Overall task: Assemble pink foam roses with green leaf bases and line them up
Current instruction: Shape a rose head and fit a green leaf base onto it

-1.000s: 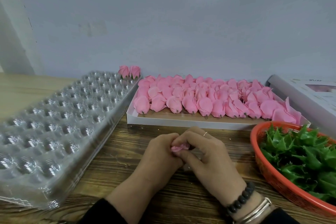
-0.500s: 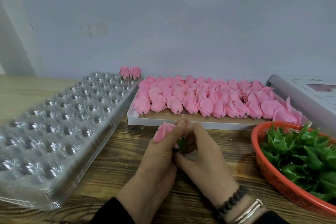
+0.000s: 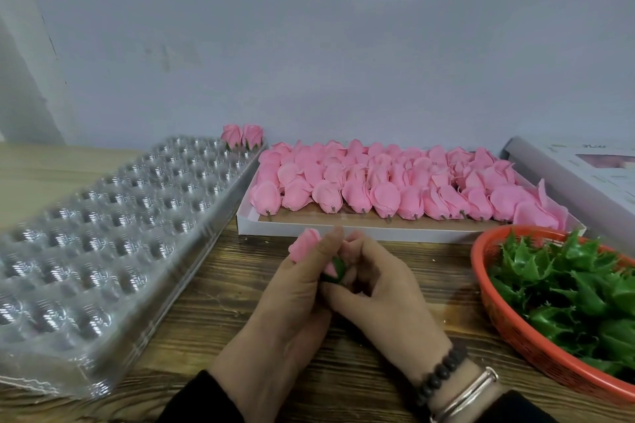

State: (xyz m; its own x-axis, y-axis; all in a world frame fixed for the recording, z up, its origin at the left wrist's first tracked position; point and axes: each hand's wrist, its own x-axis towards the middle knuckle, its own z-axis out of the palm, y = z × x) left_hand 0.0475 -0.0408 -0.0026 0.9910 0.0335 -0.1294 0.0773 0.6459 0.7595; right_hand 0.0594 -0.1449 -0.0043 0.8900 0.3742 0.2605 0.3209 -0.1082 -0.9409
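My left hand grips a pink foam rose, its bud pointing up and left past my thumb. My right hand pinches the green leaf base at the rose's lower end, fingers curled around it. A white box behind my hands holds several rows of pink rose heads. Two finished roses stand at the far corner of a clear plastic cavity tray on the left. An orange basket at the right is full of green leaf bases.
Everything sits on a wooden table against a pale wall. A white printed carton lies at the far right behind the basket. The cavity tray overhangs the near left of the table.
Both hands rose from the tabletop and opened apart slightly; the rose, earlier hidden between the fingers, now sticks out above my left thumb with the green base on its end.
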